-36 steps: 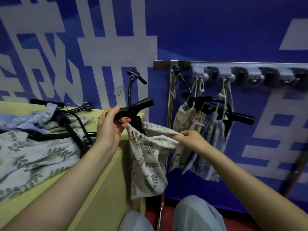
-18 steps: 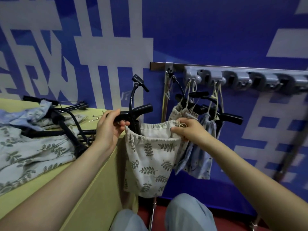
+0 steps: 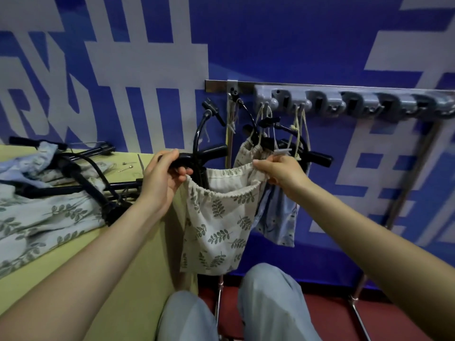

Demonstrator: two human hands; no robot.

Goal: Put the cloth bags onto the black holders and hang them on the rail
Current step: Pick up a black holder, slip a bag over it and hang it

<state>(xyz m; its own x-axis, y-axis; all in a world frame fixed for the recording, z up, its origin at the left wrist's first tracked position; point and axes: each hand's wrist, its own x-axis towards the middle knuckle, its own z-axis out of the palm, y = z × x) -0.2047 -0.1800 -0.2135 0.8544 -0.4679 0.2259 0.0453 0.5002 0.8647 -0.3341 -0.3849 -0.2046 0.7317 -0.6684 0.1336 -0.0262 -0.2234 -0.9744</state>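
Beside the surface (image 3: 73,254), left grip (image 3: 161,179) clasps black holder (image 3: 209,156); right grip (image 3: 279,169) pinches leaf-print bag (image 3: 216,217); wall lettering unreadable.

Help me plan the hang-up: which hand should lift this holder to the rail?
Probably left: the left hand already grips the black holder, while the right hand only pinches the leaf-print bag rim.
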